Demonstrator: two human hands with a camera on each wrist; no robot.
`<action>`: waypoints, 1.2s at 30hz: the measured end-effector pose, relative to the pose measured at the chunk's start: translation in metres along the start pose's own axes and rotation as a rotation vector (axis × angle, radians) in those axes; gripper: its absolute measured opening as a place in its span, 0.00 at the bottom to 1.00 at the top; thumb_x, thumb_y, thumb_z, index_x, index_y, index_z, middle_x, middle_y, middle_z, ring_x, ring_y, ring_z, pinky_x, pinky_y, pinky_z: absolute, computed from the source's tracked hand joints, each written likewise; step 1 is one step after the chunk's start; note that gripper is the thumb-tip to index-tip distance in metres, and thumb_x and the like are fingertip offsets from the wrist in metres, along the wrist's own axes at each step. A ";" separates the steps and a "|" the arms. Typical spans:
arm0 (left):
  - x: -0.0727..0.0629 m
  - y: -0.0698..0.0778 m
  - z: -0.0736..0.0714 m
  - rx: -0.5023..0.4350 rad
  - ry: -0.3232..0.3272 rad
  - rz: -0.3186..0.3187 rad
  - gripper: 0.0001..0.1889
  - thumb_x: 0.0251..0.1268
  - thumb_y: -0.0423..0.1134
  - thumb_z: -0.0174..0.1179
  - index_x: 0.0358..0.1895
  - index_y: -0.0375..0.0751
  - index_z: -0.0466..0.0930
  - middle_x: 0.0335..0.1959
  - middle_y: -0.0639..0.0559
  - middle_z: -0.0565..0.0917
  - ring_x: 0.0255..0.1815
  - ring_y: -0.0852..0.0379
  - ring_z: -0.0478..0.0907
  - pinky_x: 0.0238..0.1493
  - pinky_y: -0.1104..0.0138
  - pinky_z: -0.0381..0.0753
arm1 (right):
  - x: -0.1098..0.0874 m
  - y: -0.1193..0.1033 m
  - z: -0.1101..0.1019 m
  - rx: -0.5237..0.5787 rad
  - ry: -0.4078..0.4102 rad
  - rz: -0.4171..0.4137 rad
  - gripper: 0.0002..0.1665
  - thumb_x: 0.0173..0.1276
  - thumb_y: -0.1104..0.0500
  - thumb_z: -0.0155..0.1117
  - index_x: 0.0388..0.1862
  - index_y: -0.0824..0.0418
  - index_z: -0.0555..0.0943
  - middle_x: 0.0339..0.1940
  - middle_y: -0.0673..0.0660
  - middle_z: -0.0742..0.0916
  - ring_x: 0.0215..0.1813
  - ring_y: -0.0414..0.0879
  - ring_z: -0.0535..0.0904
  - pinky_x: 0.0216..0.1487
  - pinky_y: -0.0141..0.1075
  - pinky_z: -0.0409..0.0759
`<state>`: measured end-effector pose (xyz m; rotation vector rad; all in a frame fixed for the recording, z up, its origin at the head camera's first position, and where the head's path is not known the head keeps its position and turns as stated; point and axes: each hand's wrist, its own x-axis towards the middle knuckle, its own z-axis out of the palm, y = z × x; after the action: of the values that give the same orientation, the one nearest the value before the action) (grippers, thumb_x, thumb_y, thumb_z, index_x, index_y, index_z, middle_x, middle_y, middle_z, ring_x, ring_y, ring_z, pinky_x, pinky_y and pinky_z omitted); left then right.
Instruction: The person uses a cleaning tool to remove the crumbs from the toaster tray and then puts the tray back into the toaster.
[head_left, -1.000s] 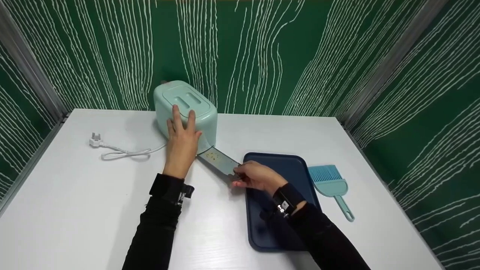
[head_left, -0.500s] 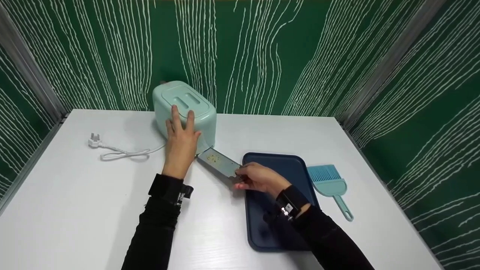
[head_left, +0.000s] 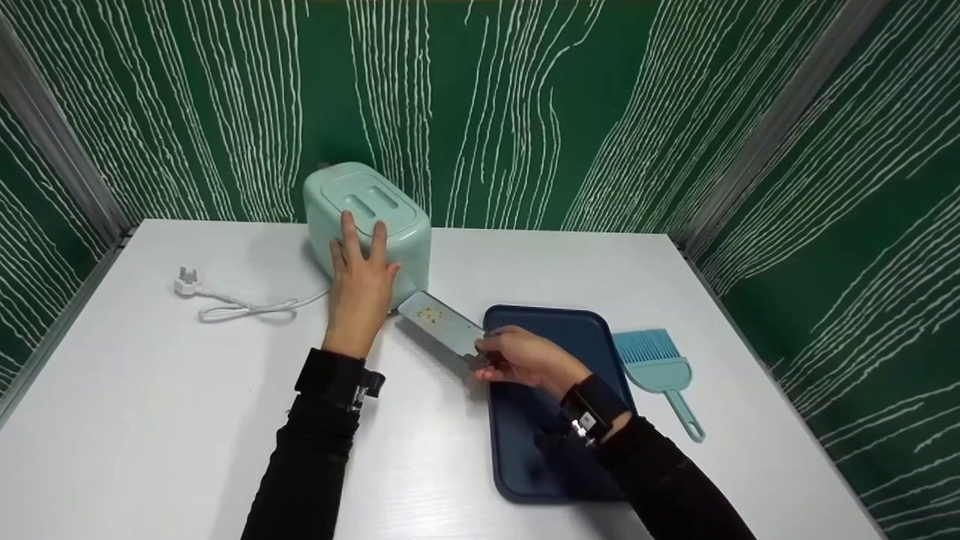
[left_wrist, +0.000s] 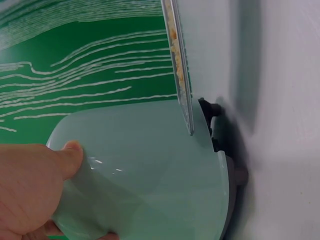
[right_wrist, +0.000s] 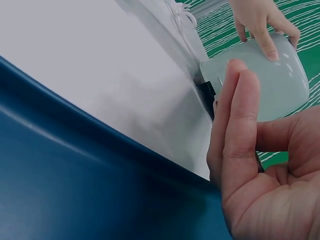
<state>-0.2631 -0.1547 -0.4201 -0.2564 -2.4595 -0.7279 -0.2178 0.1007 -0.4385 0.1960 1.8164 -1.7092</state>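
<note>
A mint-green toaster stands at the back left of the white table. My left hand rests on its near end and top edge, fingers spread; the left wrist view shows the thumb against the end face. My right hand pinches the near end of a thin metal crumb tray with yellowish crumbs on it. The tray's far end is beside the toaster's lower edge and appears free of it. In the right wrist view my fingers hide the tray.
A dark blue serving tray lies under my right hand and forearm. To its right is a small light-blue brush. The toaster's white cord and plug lie at the left. A green wall with white lines stands behind the table.
My right hand has drawn the crumb tray slightly right and toward me, and its far end now shows outside the toaster. My left hand keeps its place on the toaster.
</note>
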 end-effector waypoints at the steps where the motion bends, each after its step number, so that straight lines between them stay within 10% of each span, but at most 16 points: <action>1: 0.000 0.000 0.000 0.001 0.005 0.001 0.32 0.79 0.40 0.65 0.80 0.36 0.67 0.84 0.22 0.50 0.75 0.09 0.62 0.61 0.34 0.84 | -0.001 0.000 -0.001 -0.003 -0.004 -0.002 0.13 0.87 0.62 0.51 0.57 0.71 0.75 0.35 0.57 0.84 0.28 0.41 0.87 0.31 0.25 0.85; 36: 0.002 0.000 -0.004 -0.042 -0.111 -0.076 0.35 0.81 0.41 0.62 0.84 0.39 0.60 0.87 0.26 0.42 0.81 0.15 0.56 0.70 0.34 0.78 | -0.033 -0.006 -0.041 0.044 -0.012 -0.159 0.25 0.88 0.58 0.51 0.72 0.74 0.64 0.34 0.55 0.86 0.27 0.39 0.86 0.29 0.25 0.84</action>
<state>-0.2631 -0.1567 -0.4161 -0.2260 -2.5730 -0.8188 -0.2084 0.1487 -0.4176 0.0610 1.8283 -1.8565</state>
